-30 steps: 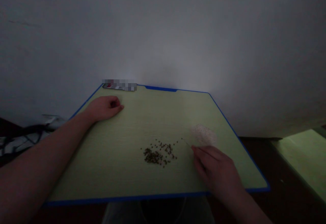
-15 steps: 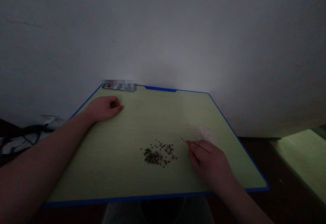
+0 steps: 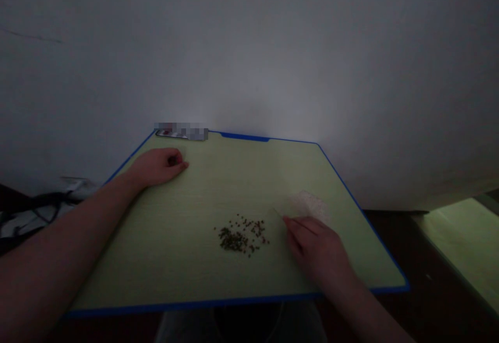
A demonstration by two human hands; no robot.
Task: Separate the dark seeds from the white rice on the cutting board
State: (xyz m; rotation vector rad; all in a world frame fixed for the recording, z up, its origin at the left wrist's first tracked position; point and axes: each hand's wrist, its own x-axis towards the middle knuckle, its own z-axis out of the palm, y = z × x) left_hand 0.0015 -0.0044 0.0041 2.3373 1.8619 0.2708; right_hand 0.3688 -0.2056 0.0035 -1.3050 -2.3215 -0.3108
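1. Compared with a second ago, the right hand (image 3: 317, 252) has been shifted slightly left, nearer the dark grains (image 3: 233, 240); the left hand (image 3: 158, 166) has been kept in place.
2. The two stray dark specks seen then near the needle-like stick (image 3: 277, 213) can no longer be made out.
3. The stick, thin and straight, is pinched between the right thumb and forefinger; its tip is pointed forward and left, between the dark grains and a pale patch (image 3: 312, 203).
4. The left fingers are loosely curled on the table (image 3: 202, 192); whether the fingertips meet cannot be told.
5. The grains are small and roundish, heaped at left and scattered at right.
6. The patch is whitish and fine-textured, its material unclear.
7. The tabletop is pale yellow-green, faintly streaked, and edged by a blue rim (image 3: 195, 305).
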